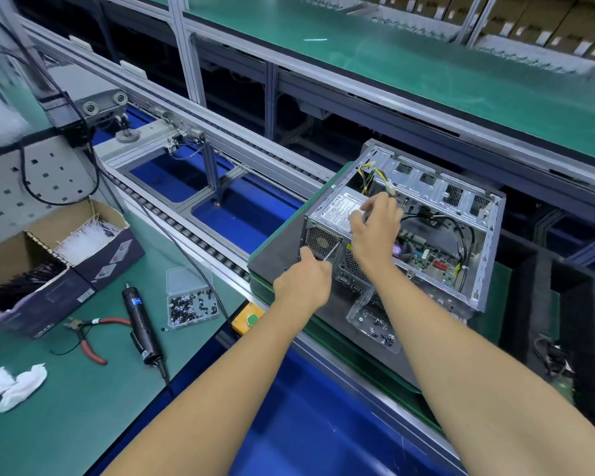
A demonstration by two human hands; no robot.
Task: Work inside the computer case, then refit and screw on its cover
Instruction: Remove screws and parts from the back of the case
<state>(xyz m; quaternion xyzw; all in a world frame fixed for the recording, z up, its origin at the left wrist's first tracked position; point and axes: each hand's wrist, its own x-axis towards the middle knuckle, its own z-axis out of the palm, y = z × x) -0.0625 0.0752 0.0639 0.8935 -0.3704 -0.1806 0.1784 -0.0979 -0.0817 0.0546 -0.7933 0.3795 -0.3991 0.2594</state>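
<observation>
An open computer case (474, 242) lies on a dark pallet (275, 255) on the conveyor, its side cover off and its motherboard (426, 259) showing. My left hand (304, 281) grips a screwdriver whose thin shaft (331, 253) points at the case's rear panel beside the power supply fan grille (320, 240). My right hand (375, 231) reaches over the power supply (340, 209) into the case and pinches a white connector (390, 190) on yellow and black wires. The cover is not in view.
On the green bench at left lie an electric screwdriver (141, 328), red-handled pliers (90, 338), a clear box of screws (191, 305) and a cardboard box of cable ties (59, 255). A clear screw tray (375, 324) sits in front of the case. A yellow button box (249, 319) is on the conveyor rail.
</observation>
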